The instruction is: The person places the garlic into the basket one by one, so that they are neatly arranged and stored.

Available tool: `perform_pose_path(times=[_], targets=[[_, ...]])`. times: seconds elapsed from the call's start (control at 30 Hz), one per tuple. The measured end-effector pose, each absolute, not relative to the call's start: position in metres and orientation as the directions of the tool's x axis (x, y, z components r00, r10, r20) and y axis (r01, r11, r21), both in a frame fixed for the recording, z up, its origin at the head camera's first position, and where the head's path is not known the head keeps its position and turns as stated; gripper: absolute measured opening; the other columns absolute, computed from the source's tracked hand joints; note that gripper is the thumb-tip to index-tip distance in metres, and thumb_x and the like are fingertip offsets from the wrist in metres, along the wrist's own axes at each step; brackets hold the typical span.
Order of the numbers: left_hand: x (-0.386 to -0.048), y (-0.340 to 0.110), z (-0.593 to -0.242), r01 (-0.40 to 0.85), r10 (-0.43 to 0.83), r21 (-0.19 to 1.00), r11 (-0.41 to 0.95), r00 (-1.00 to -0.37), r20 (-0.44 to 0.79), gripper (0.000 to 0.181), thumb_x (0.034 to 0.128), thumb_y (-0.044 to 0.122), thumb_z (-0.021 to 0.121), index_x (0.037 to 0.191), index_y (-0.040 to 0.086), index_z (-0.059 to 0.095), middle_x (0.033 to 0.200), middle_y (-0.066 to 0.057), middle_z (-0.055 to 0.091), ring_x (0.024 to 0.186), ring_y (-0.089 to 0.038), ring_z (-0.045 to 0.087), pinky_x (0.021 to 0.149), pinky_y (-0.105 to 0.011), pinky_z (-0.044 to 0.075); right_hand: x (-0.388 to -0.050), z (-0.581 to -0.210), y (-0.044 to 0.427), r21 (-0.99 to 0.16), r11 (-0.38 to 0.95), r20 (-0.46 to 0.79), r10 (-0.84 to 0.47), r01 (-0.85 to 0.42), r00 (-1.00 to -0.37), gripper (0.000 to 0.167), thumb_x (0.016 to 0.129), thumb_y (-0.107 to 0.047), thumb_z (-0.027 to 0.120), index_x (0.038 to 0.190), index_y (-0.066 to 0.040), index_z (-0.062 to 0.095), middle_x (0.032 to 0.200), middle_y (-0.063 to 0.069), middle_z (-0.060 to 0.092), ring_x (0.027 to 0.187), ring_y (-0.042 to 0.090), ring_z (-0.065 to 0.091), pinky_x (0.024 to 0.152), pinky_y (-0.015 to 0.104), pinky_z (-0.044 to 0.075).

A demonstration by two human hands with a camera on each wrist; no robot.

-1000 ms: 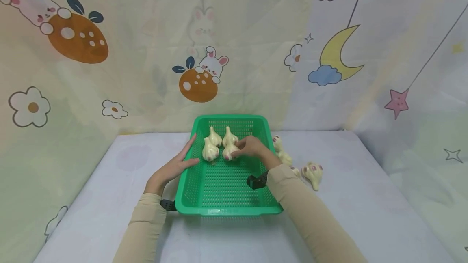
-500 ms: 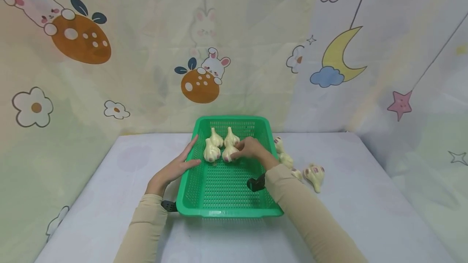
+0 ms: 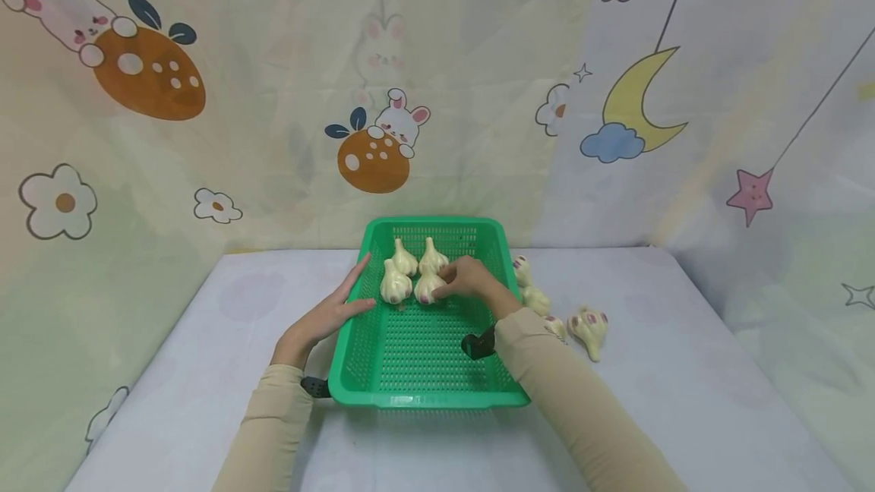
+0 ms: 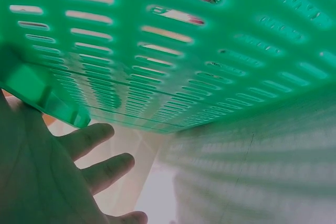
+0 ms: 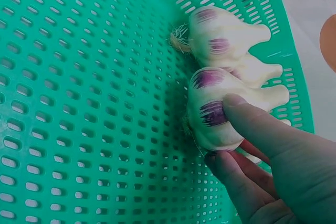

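Inside a green plastic basket [image 3: 437, 399], my right hand [image 3: 472, 279] grips a garlic bulb [image 3: 427, 288] between thumb and fingers. In the right wrist view this garlic bulb [image 5: 212, 108] shows purple patches, and the thumb of my right hand [image 5: 283, 166] presses its side. Another garlic bulb [image 3: 396, 285] sits to its left, with two more behind, one of them a bulb [image 3: 405, 258] at the back left. My left hand [image 3: 324, 320] rests at the basket's left rim, fingers spread. From the left wrist, that hand [image 4: 58, 171] has straight fingers beside the slotted wall [image 4: 126, 61].
To the right of the basket several garlic bulbs lie on the white table [image 3: 205, 401], one of them a bulb [image 3: 589, 331] with its stem pointing forward. The basket wall and my right arm partly hide others, such as a bulb [image 3: 535, 300]. A patterned cloth [image 3: 273, 97] hangs behind.
The view has shifted slightly. My right hand keeps its grip on the garlic bulb, which has barely moved, and my left hand stays at the basket rim.
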State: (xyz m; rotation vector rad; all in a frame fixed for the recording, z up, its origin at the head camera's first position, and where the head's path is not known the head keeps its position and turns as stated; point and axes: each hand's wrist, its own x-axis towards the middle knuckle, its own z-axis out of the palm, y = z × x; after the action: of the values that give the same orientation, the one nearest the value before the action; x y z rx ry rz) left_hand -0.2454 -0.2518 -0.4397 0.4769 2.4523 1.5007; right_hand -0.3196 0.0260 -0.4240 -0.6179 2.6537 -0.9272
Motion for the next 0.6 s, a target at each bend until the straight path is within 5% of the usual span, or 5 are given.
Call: perform_pose_path(times=[0.6], targets=[[-0.2454,-0.2519,-0.4397,0.167,0.390,0.891,0.423,-0.921,-0.013,0.077,0.0966,0.037,0.051,0.153,0.035,-0.002,0.161,-0.001,-0.008,0.147,-0.033,-0.007,0.110,-0.069,0.007,-0.3176,-0.4240,0.0224,-0.619,0.705,-0.061,-0.481,-0.344,-0.875,0.050,0.079,-0.020,0.075,0.058,-0.012,0.030,0.057,-0.007,0.017,0.054,0.010,0.016,0.054,0.023,0.020]])
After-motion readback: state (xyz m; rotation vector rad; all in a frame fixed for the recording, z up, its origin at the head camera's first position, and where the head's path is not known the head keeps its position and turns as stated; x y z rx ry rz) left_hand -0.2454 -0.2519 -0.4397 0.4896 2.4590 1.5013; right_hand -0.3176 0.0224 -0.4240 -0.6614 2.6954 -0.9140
